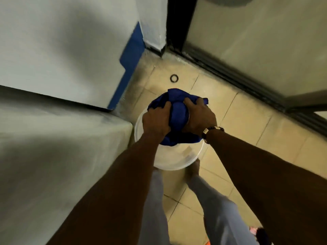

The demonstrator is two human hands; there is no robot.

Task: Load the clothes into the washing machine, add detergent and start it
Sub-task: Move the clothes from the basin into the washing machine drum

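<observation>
Both hands are down over a white bucket (174, 161) that stands on the tiled floor (238, 124), and both are clamped on the same bundle of blue cloth (177, 110). The left hand (156, 121) has its fingers curled into the near left side of the cloth; the right hand (200, 115), with a bracelet (211, 130) at the wrist, grips it from the right, fingers dug into the folds. The cloth sits bunched at the bucket's far rim, partly above it and partly hanging inside. Whether anything else lies in the bucket I cannot tell. Just left of the bucket is a big white appliance (58, 138), its top surface blurred. On the floor beyond the bucket lies a small dark ring (174, 78). A dark door frame (230, 71) runs along the right.
</observation>
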